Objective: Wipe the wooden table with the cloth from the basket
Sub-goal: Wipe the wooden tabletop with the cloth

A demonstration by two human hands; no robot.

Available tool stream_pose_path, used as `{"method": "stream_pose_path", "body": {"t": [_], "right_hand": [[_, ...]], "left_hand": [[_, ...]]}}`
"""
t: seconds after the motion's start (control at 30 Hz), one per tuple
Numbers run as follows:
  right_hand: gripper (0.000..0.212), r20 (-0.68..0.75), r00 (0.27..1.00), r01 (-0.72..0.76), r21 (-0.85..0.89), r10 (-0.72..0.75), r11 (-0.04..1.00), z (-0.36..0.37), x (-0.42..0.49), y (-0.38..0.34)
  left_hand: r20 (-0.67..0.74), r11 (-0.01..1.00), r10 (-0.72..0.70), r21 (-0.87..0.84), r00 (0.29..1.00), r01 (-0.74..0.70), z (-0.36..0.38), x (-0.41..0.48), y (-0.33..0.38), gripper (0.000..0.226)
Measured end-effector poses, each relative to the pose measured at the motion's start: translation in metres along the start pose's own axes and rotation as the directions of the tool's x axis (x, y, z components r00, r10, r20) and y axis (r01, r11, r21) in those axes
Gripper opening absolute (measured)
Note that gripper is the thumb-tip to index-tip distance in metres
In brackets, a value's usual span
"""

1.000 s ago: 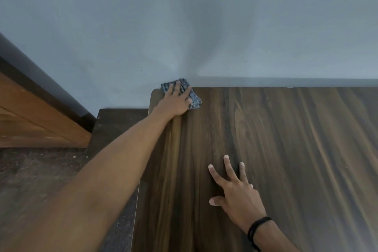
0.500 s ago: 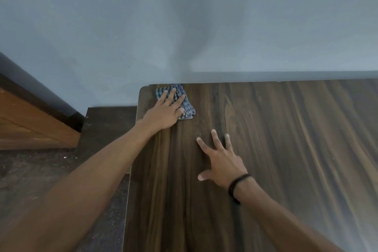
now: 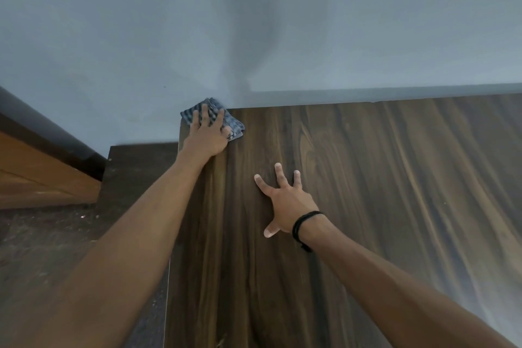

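At eleven o'clock, the left hand (image 3: 207, 137) presses flat-fingered on a folded blue checked cloth (image 3: 233, 124) at the dark wooden table's (image 3: 381, 206) far corner; the right hand (image 3: 285, 199), fingers spread, likely braces centrally.

One cloth (image 3: 235, 125), one table (image 3: 381, 183), two hands (image 3: 207, 137) (image 3: 286, 205)

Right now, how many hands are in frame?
2. The left hand presses the cloth flat at the far left corner of the table. The right hand lies spread on bare wood, nearer the camera. Neither is hidden.
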State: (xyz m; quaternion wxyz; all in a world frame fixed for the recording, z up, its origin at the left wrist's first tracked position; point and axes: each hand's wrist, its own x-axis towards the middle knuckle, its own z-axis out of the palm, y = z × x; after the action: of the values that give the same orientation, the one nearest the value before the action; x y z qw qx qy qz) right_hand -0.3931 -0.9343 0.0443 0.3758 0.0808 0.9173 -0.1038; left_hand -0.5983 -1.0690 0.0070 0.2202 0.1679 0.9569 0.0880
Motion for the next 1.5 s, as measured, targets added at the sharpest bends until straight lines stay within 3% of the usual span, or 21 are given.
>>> {"method": "stream_pose_path", "body": {"t": [0.13, 0.33, 0.47, 0.57, 0.73, 0.87, 0.9, 1.0, 1.13, 1.27, 1.4, 1.5], "right_hand": [[0.129, -0.015, 1.000, 0.019, 0.015, -0.019, 1.000, 0.001, 0.000, 0.002], [0.129, -0.025, 0.999, 0.021, 0.015, -0.021, 1.000, 0.003, 0.000, 0.005], [0.128, -0.035, 0.999, 0.036, 0.015, -0.035, 0.999, 0.004, 0.000, 0.004], [0.128, -0.041, 0.999, 0.032, 0.004, -0.032, 0.999, 0.001, 0.002, 0.004], [0.129, -0.032, 0.999, 0.025, 0.000, -0.025, 1.000, 0.000, 0.002, 0.004], [0.130, -0.033, 0.999, 0.024, -0.001, -0.024, 1.000, 0.002, 0.002, 0.004], [0.131, -0.040, 0.999, 0.023, -0.002, -0.023, 1.000, 0.002, 0.002, 0.003], [0.131, -0.055, 0.998, 0.023, -0.005, -0.023, 1.000, -0.001, 0.003, 0.003], [0.130, -0.063, 0.998, 0.031, -0.021, -0.032, 0.999, -0.002, 0.001, 0.004], [0.130, -0.105, 0.994, 0.030, -0.031, -0.033, 0.999, 0.003, -0.001, 0.004], [0.130, -0.109, 0.993, 0.032, -0.047, -0.037, 0.998, 0.006, 0.000, 0.003], [0.130, -0.119, 0.992, 0.026, -0.065, -0.033, 0.998, 0.006, 0.000, 0.000]], "left_hand": [[0.016, 0.994, 0.087, 0.072, 0.996, -0.088, 0.023, -0.020, -0.005, 0.061], [-0.036, 0.998, -0.005, 0.067, 0.999, 0.007, -0.007, -0.015, -0.004, 0.061], [0.015, 0.986, 0.078, 0.148, 0.997, -0.080, 0.023, -0.060, -0.009, 0.064], [0.046, 0.958, 0.201, 0.200, 0.979, -0.206, 0.005, -0.048, -0.021, 0.057], [0.032, 0.990, 0.045, 0.129, 0.998, -0.048, -0.021, 0.010, -0.031, 0.058], [0.056, 0.965, 0.161, 0.200, 0.985, -0.169, 0.019, -0.062, -0.031, 0.059], [0.082, 0.953, 0.182, 0.229, 0.980, -0.196, 0.030, -0.078, -0.037, 0.068], [0.086, 0.968, 0.112, 0.215, 0.990, -0.128, 0.034, -0.043, -0.055, 0.089], [0.051, 0.996, -0.051, 0.071, 0.997, 0.048, 0.016, -0.010, -0.035, 0.071], [-0.024, 0.964, 0.175, 0.209, 0.984, -0.167, 0.058, -0.106, -0.045, 0.059], [0.008, 0.997, 0.059, 0.048, 0.998, -0.059, 0.110, -0.243, -0.041, 0.061], [0.046, 0.993, 0.028, 0.110, 0.999, -0.033, 0.116, -0.235, -0.041, 0.068]]}}
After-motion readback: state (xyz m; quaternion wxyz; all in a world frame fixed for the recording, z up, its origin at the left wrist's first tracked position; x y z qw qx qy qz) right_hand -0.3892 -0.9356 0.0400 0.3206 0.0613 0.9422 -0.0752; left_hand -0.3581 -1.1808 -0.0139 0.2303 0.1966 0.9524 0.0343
